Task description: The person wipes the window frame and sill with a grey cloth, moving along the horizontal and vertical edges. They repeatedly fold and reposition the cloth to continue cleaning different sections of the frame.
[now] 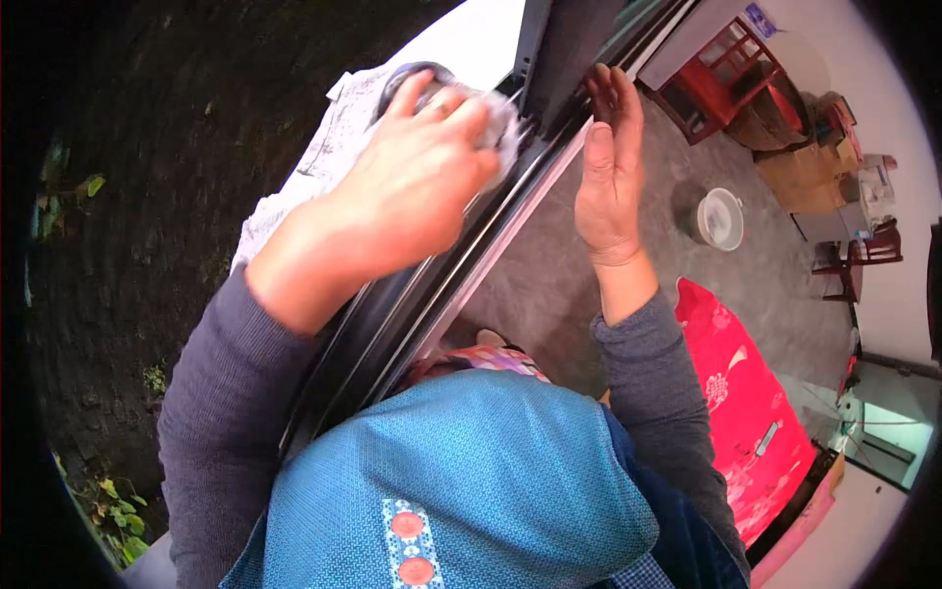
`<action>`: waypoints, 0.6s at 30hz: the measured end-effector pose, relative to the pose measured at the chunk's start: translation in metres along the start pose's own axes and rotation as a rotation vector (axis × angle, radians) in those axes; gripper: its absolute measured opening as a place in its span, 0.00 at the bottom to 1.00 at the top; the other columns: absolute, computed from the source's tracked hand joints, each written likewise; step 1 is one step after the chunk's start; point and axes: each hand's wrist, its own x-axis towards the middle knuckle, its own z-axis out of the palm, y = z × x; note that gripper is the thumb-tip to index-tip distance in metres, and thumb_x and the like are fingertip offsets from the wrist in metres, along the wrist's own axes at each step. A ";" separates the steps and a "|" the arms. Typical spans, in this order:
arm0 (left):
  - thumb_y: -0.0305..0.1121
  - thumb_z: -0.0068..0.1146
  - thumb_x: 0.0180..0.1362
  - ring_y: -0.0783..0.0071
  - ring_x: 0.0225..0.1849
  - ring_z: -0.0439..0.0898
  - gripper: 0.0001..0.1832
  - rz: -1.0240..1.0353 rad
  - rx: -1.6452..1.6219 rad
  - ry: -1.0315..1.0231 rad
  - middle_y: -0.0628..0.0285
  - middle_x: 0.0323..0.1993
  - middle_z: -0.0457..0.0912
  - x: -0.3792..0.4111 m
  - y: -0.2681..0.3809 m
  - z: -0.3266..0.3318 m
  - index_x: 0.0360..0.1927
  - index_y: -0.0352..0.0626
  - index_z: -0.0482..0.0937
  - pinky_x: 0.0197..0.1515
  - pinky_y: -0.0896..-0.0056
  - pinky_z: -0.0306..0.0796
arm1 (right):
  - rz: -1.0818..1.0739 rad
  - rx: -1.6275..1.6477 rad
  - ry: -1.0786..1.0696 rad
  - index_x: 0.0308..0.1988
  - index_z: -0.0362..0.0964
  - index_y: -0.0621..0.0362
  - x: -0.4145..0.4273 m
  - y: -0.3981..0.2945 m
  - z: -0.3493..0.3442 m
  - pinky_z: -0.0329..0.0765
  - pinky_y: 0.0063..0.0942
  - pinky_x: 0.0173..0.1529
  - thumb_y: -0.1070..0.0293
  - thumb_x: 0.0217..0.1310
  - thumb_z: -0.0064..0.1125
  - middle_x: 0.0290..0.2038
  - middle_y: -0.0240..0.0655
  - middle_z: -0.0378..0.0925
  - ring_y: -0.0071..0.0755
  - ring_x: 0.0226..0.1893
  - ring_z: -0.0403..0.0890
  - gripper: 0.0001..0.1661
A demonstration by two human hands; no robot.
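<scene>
In the head view my left hand [423, 169] is over the outer side of a dark metal window frame [471, 247], its fingers closed around a crumpled, pale, translucent cloth or wad [504, 132], partly blurred. A dark curved rim shows beyond its fingertips. Beneath this hand lies a whitish, stained sill or sheet [324, 162]. My right hand [614, 169] is upright at the inner edge of the frame, fingers extended, with nothing seen in it; its fingertips are at the dark sash [570, 51]. Whether they press on it is hard to tell.
Indoors, a pale basin [721, 219] stands on the grey floor, with a red wooden chair [710, 81], cardboard boxes [802, 177] and a smaller chair [857, 261] beyond. A bed or table under a red patterned cover [736, 397] is at right. Dark ground with plants [125, 515] lies outside.
</scene>
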 end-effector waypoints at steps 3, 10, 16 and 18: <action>0.25 0.58 0.45 0.51 0.57 0.74 0.08 -0.036 0.025 -0.106 0.52 0.45 0.77 -0.040 0.014 -0.016 0.31 0.39 0.82 0.68 0.43 0.60 | -0.024 -0.090 -0.008 0.70 0.56 0.67 -0.001 0.006 -0.001 0.60 0.35 0.73 0.53 0.75 0.53 0.68 0.49 0.65 0.45 0.70 0.65 0.38; 0.27 0.58 0.47 0.53 0.55 0.73 0.21 -0.267 0.008 -0.319 0.57 0.45 0.74 -0.144 0.064 -0.053 0.47 0.44 0.84 0.54 0.53 0.69 | -0.172 -0.326 -0.008 0.69 0.61 0.62 0.001 0.009 0.000 0.59 0.38 0.74 0.48 0.73 0.54 0.69 0.51 0.63 0.52 0.71 0.64 0.37; 0.29 0.61 0.43 0.54 0.48 0.75 0.10 -0.441 -0.058 -0.265 0.60 0.38 0.75 -0.223 0.090 -0.086 0.32 0.47 0.87 0.51 0.54 0.69 | -0.166 -0.352 -0.012 0.68 0.61 0.64 0.004 0.009 -0.004 0.60 0.39 0.74 0.47 0.73 0.55 0.69 0.53 0.62 0.52 0.71 0.64 0.38; 0.27 0.62 0.40 0.56 0.44 0.75 0.04 -0.495 0.004 -0.222 0.60 0.35 0.75 -0.259 0.082 -0.095 0.24 0.43 0.81 0.48 0.55 0.69 | -0.155 -0.343 -0.022 0.68 0.60 0.64 0.005 0.009 -0.003 0.59 0.39 0.74 0.46 0.73 0.55 0.70 0.53 0.62 0.52 0.71 0.63 0.39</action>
